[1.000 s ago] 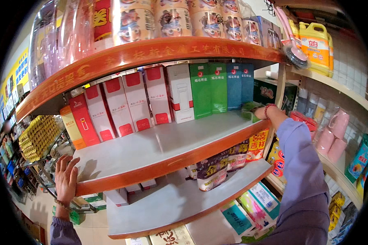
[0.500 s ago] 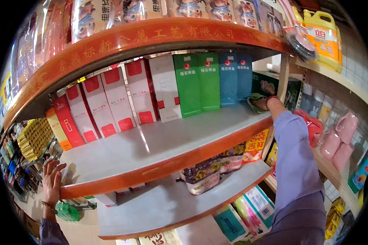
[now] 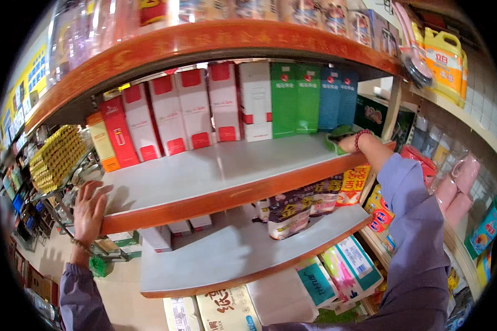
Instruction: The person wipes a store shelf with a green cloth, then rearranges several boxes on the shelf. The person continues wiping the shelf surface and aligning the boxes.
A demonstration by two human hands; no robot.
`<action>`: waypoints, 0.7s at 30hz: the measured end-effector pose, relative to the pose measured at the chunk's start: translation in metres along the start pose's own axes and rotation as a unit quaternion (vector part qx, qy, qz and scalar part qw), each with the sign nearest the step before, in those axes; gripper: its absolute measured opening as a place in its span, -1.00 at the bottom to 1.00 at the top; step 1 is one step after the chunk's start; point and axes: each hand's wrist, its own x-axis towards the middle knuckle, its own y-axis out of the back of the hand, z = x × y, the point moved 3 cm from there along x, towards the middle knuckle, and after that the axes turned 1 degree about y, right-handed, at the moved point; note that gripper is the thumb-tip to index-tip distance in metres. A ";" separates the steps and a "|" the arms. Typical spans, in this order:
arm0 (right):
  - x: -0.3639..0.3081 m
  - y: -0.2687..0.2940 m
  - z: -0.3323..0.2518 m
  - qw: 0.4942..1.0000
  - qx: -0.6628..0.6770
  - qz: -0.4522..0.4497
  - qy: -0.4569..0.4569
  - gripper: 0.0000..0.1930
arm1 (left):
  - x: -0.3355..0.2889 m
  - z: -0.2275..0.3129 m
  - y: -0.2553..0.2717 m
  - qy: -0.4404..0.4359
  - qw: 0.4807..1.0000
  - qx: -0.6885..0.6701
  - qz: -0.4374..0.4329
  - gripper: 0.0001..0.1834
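Shelf [image 3: 221,172] under right hand [image 3: 348,144], arm [image 3: 410,201] extended

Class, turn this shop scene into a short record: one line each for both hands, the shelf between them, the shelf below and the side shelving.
Right hand: holding a green cloth on the right end of the middle shelf
Left hand: open, at that shelf's left end; contact unclear
Boxes behind, left to right: yellow-and-orange, red, white-and-red, green, blue
Shelf below: purple-and-white bags
Side shelving: yellow jug, pink cups
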 end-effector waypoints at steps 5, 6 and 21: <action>0.000 0.002 -0.080 0.997 -0.001 -0.048 0.064 -0.34 | 0.000 -0.006 -0.006 -0.014 0.999 0.000 0.034 -0.67; -0.001 0.003 -0.103 0.995 0.000 -0.052 0.080 -0.31 | -0.002 -0.003 -0.003 -0.017 0.999 -0.002 0.041 -0.68; -0.017 0.042 -0.431 0.934 -0.182 -0.019 0.308 -0.43 | -0.008 -0.003 0.002 -0.060 0.992 -0.032 0.108 -0.49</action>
